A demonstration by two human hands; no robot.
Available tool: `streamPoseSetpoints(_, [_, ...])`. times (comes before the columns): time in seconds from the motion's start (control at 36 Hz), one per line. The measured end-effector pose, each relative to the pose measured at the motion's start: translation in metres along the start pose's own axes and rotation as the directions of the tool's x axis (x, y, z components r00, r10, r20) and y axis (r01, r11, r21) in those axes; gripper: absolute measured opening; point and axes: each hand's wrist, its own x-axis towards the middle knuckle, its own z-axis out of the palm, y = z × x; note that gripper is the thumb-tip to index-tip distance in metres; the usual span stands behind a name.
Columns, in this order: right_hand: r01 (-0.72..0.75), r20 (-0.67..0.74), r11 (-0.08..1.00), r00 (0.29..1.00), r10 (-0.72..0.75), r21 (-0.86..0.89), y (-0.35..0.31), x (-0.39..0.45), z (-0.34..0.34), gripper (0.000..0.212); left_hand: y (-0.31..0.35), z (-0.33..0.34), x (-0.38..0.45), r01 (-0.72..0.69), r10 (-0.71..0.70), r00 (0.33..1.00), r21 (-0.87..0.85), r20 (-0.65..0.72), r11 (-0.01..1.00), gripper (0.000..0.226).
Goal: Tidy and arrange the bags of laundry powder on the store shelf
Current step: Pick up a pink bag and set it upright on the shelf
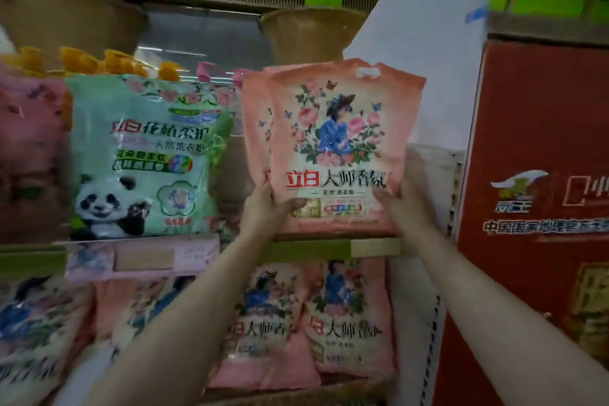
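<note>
To my left the green panda bag (pixel 141 158) stands upright on the shelf (pixel 309 247), and just right of it I hold the pink bag (pixel 339 148) upright at the shelf's right end, with another pink one close behind. My left hand (pixel 263 208) and right hand (pixel 405 204) clamp its lower corners, fingers curled round the edges. I'd settle its base flat, square it against the bag behind, then release both sides together.
</note>
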Motion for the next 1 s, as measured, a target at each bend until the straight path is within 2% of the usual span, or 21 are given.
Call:
streamPoseSetpoints(0.06, [0.081, -0.004, 0.997, 0.997, -0.081, 0.010, 0.007, 0.008, 0.001, 0.067, 0.004, 0.005, -0.002, 0.011, -0.010, 1.000, 0.033, -0.028, 0.999, 0.051])
streamPoseSetpoints(0.08, [0.073, 0.019, 0.995, 0.997, -0.075, 0.062, 0.011, 0.010, 0.002, 0.071, 0.006, 0.007, -0.002, 0.006, -0.004, 0.999, 0.066, -0.034, 0.998, 0.052])
streamPoseSetpoints(0.22, [-0.018, 0.085, 0.988, 0.996, 0.005, 0.152, 0.036, 0.030, 0.011, 0.057, 0.017, 0.007, 0.001, 0.058, -0.059, 0.998, 0.112, 0.003, 0.992, 0.048])
streamPoseSetpoints(0.33, [-0.103, 0.135, 0.988, 0.987, 0.087, 0.118, 0.031, 0.026, 0.017, 0.036, 0.015, 0.007, 0.005, 0.188, -0.188, 0.982, 0.000, 0.018, 0.982, 0.057])
streamPoseSetpoints(0.42, [-0.070, 0.156, 0.997, 0.986, 0.064, 0.036, 0.035, 0.028, 0.015, 0.053, 0.004, 0.011, 0.004, 0.217, -0.218, 0.976, -0.078, -0.017, 0.973, 0.058])
streamPoseSetpoints(0.5, [-0.031, 0.175, 0.999, 0.984, 0.027, 0.022, 0.047, 0.036, 0.015, 0.049, -0.002, 0.012, 0.007, 0.234, -0.236, 0.972, -0.131, 0.002, 0.963, 0.051])
streamPoseSetpoints(0.58, [-0.025, 0.179, 0.998, 0.984, 0.014, 0.056, 0.048, 0.033, 0.016, 0.034, -0.004, 0.002, 0.012, 0.332, -0.304, 0.943, -0.317, 0.134, 0.889, 0.042])
streamPoseSetpoints(0.67, [0.022, 0.144, 0.998, 0.989, -0.032, 0.065, 0.043, 0.025, 0.018, 0.038, -0.009, -0.005, 0.015, 0.398, -0.316, 0.916, -0.447, 0.248, 0.801, 0.038])
streamPoseSetpoints(0.72, [0.019, 0.085, 0.993, 0.996, -0.029, 0.120, 0.043, 0.022, 0.023, 0.026, -0.016, -0.002, 0.020, 0.373, -0.317, 0.928, -0.439, 0.197, 0.817, 0.038])
streamPoseSetpoints(0.75, [0.021, 0.056, 0.987, 0.998, -0.030, 0.161, 0.040, 0.020, 0.025, 0.029, -0.017, 0.001, 0.021, 0.355, -0.319, 0.935, -0.428, 0.154, 0.831, 0.038])
streamPoseSetpoints(0.83, [-0.003, -0.003, 0.987, 1.000, 0.004, 0.160, 0.030, 0.014, 0.028, 0.019, -0.016, 0.010, 0.021, 0.320, -0.331, 0.943, -0.368, 0.034, 0.873, 0.042])
streamPoseSetpoints(0.89, [-0.065, -0.018, 0.992, 0.998, 0.067, 0.108, 0.025, 0.011, 0.030, 0.036, -0.006, 0.017, 0.010, 0.258, -0.288, 0.949, -0.211, -0.128, 0.943, 0.044])
streamPoseSetpoints(0.94, [-0.126, -0.070, 0.992, 0.989, 0.127, 0.023, 0.020, 0.005, 0.034, 0.050, 0.003, 0.027, -0.008, 0.190, -0.184, 0.944, -0.004, -0.274, 0.982, 0.044])
streamPoseSetpoints(1.0, [-0.158, -0.120, 0.987, 0.981, 0.154, -0.029, 0.014, -0.004, 0.036, 0.055, 0.008, 0.035, -0.023, 0.147, -0.103, 0.936, 0.108, -0.337, 0.983, 0.037])
